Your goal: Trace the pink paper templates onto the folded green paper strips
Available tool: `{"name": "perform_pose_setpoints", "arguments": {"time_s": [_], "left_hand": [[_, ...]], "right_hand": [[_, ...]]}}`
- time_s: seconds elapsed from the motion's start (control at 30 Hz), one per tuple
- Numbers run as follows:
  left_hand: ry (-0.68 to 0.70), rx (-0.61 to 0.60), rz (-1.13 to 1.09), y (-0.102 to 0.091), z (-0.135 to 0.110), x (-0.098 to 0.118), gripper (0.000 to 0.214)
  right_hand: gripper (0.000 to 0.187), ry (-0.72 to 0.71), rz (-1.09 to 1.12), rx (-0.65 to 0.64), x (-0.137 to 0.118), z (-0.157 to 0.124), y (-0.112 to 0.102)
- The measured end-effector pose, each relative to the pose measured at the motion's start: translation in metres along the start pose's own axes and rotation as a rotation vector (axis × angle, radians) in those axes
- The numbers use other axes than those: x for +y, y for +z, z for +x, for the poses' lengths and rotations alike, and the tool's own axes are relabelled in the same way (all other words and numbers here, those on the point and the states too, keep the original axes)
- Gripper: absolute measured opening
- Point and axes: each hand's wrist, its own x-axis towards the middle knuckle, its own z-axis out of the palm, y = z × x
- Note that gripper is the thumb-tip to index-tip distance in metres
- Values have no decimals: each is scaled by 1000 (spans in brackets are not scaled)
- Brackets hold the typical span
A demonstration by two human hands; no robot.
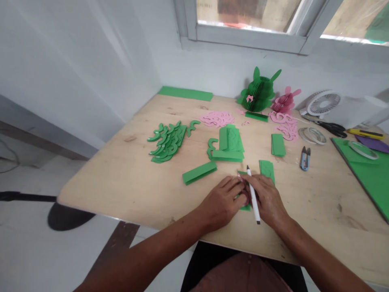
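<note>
My left hand (223, 199) bends its fingers over a small folded piece of green paper (244, 208) at the table's near side, gripping it. A small pinkish piece (246, 198) shows between my fingers on that paper; its full shape is hidden. My right hand (269, 197) meets the left one over the same paper and holds a white marker pen (254, 205) with dark ends, slanting across my thumb. Just beyond my right hand lies a green paper piece (267, 170) with a drawn outline. A folded green strip (199, 173) lies beyond my left hand.
A pile of curved green cutouts (168, 142) lies left, with pink cutouts (217, 119) behind. Stacked green papers (232, 140) sit mid-table. Thread snips (305, 158), a tape roll (312, 136), scissors (332, 128), a cutter (366, 134) and a fan (323, 102) stand right. A green paper figure (259, 93) stands behind.
</note>
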Motion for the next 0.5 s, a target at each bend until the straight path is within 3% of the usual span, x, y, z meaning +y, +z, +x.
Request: {"name": "perform_pose_setpoints", "arguments": {"time_s": [0.23,0.5], "left_hand": [[-16,-24,12,2,-2,1,19],[-37,-29,1,2,-2,2,19]], "right_hand": [[47,1,17,3,1,0,1],[40,20,52,3,2,-1,1]]}}
